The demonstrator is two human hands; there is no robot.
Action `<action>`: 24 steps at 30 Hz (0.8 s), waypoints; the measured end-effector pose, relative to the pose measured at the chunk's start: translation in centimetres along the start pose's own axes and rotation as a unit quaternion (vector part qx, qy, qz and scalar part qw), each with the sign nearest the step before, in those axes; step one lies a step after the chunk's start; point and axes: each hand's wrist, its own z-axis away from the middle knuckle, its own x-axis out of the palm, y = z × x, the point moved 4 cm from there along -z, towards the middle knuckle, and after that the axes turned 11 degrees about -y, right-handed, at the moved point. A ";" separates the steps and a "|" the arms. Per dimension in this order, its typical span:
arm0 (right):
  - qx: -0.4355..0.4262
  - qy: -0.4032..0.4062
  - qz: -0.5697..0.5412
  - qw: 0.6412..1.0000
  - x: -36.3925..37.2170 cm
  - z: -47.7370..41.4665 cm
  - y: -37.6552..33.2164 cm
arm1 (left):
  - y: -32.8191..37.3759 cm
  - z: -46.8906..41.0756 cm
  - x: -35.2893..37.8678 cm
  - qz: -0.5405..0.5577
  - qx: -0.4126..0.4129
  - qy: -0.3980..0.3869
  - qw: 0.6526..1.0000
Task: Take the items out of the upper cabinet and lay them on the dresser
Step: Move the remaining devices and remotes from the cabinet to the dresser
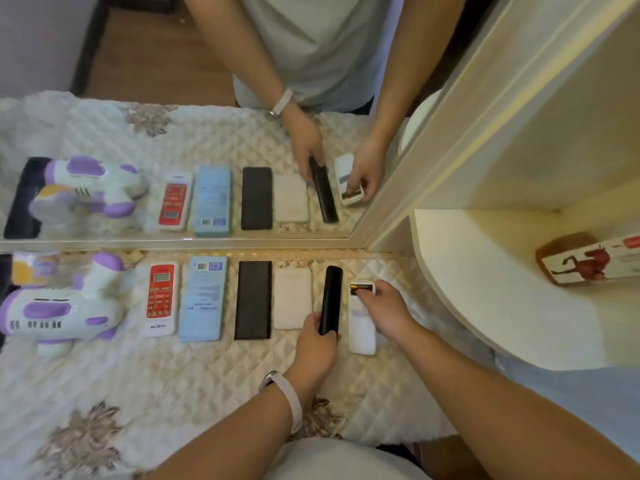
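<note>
Remote (331,292) in left hand (317,344)

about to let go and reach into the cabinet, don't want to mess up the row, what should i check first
1. Black remote set down in the row: cannot tell, the left grip holds its near end.
2. White remote on the dresser cover: ok, it lies beside the black remote.
3. Its battery bay closed: not ok, a battery shows and the right grip pinches that end.
4. A grip free: not ok, both are busy.
5. Cabinet shelf emptied: not ok, a printed box sits on it.
</note>
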 end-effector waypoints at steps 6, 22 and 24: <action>-0.033 -0.020 0.075 0.996 -0.6 -0.5 -0.2 | 0.7 0.9 0.1 -0.132 0.052 0.015 0.990; -0.268 -0.108 0.349 0.892 1.5 4.0 -1.9 | 0.3 9.4 -3.0 -0.333 0.118 0.227 0.907; -0.333 -0.129 0.425 0.832 3.3 5.2 -2.9 | -0.2 11.2 -4.0 -0.389 0.122 0.265 0.874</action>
